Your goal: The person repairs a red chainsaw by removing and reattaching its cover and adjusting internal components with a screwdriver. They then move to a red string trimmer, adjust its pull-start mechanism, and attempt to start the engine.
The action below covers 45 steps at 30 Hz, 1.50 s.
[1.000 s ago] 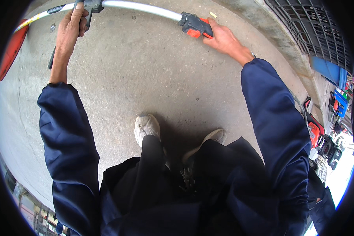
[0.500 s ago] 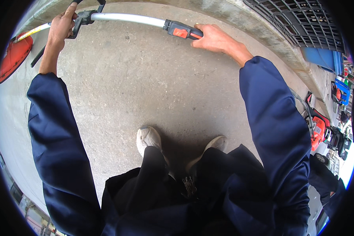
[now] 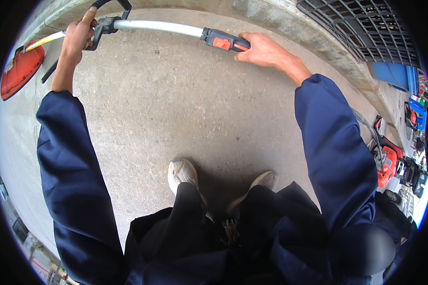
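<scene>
Brush cutter (image 3: 159,27) ran crosswise ahead of the shoes (image 3: 182,175), long axis left-right. Left hand (image 3: 78,39) curled round black loop handle (image 3: 127,10), nearer the red guard (image 3: 24,69); right hand (image 3: 266,50) clasped rear grip (image 3: 229,42), shaft extending leftward from it.

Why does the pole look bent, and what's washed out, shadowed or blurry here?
Head view: the trimmer shaft and concrete curb look bowed, likely from the fisheye lens; head view: dark shadow between the pale shoes, white glare along the lower right rim, and a rounded blur by the right sleeve's lower part, cause unclear.
</scene>
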Motion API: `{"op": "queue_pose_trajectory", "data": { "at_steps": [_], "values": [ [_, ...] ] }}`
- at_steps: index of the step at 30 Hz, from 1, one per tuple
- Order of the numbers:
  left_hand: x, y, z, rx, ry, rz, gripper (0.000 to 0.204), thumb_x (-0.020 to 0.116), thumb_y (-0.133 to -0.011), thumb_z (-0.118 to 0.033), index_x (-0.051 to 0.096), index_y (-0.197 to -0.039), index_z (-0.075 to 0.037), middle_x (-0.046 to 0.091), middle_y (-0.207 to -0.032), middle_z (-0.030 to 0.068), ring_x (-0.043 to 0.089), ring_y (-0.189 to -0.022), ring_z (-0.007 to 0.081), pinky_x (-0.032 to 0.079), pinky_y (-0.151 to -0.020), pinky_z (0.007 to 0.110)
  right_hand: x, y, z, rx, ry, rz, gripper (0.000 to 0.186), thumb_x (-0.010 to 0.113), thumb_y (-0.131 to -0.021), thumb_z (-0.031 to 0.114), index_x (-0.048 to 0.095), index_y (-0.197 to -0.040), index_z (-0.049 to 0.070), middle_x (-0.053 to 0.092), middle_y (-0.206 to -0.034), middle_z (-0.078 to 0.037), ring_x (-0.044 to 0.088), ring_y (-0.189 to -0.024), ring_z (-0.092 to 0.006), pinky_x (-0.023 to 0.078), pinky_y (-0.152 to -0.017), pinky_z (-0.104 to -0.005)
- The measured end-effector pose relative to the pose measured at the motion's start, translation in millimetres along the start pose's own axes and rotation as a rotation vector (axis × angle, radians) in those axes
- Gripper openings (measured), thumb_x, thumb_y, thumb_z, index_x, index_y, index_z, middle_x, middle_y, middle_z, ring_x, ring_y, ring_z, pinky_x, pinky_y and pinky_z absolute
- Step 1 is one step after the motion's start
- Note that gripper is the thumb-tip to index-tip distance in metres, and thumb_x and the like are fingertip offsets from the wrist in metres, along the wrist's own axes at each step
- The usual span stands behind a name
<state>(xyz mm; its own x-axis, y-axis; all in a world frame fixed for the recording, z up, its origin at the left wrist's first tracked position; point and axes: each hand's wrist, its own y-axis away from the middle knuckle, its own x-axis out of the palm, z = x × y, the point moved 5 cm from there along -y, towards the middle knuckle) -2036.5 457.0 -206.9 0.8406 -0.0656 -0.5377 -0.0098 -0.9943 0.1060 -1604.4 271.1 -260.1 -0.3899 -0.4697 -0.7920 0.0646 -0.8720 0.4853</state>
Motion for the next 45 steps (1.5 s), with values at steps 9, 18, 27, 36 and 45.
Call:
{"op": "queue_pose_trajectory", "data": {
  "at_steps": [9,18,27,36,45],
  "values": [
    [1,-2,-1,-0.018,0.001,0.004,0.050,0.063,-0.105,-0.058,0.062,-0.092,-0.010,0.035,-0.063,-0.0099,0.026,-0.053,0.0042,0.021,-0.049,0.026,0,0,-2,-0.060,-0.041,-0.113,0.055,0.075,-0.081,0.034,0.068,-0.119,-0.006,0.072,-0.097,-0.025,0.071,-0.090,-0.0387,0.054,-0.079,-0.0500],
    [2,-2,-2,-0.025,0.008,0.037,0.054,0.065,-0.103,-0.058,0.064,-0.095,-0.005,0.039,-0.064,-0.0076,0.031,-0.053,0.0064,0.028,-0.050,0.027,-1,0,-3,-0.065,-0.053,-0.065,0.078,0.075,-0.081,0.042,0.061,-0.140,-0.007,0.071,-0.119,-0.030,0.070,-0.110,-0.0408,0.055,-0.092,-0.0488],
    [5,-4,3,-0.009,0.049,0.026,0.050,0.064,-0.104,-0.058,0.063,-0.092,-0.009,0.037,-0.061,-0.0090,0.028,-0.051,0.0052,0.023,-0.048,0.027,11,-5,-5,-0.054,-0.104,-0.150,0.135,0.067,-0.073,0.095,0.044,-0.159,-0.007,0.051,-0.153,-0.037,0.049,-0.146,-0.0509,0.046,-0.118,-0.0550],
    [7,-1,6,-0.008,0.054,0.010,0.050,0.066,-0.103,-0.058,0.062,-0.090,-0.009,0.037,-0.062,-0.0093,0.029,-0.051,0.0050,0.022,-0.047,0.027,16,-7,-2,-0.047,-0.205,-0.222,0.145,0.073,-0.069,0.094,0.041,-0.151,-0.022,0.060,-0.134,-0.045,0.062,-0.133,-0.0495,0.054,-0.109,-0.0517],
    [4,0,7,-0.036,0.011,0.010,0.053,0.066,-0.103,-0.055,0.066,-0.093,-0.003,0.044,-0.065,-0.0052,0.035,-0.053,0.0070,0.029,-0.050,0.027,15,-6,2,0.028,-0.216,-0.174,0.150,0.080,-0.066,0.089,0.033,-0.156,-0.020,0.055,-0.144,-0.044,0.056,-0.141,-0.0475,0.049,-0.116,-0.0487]
  ]
}}
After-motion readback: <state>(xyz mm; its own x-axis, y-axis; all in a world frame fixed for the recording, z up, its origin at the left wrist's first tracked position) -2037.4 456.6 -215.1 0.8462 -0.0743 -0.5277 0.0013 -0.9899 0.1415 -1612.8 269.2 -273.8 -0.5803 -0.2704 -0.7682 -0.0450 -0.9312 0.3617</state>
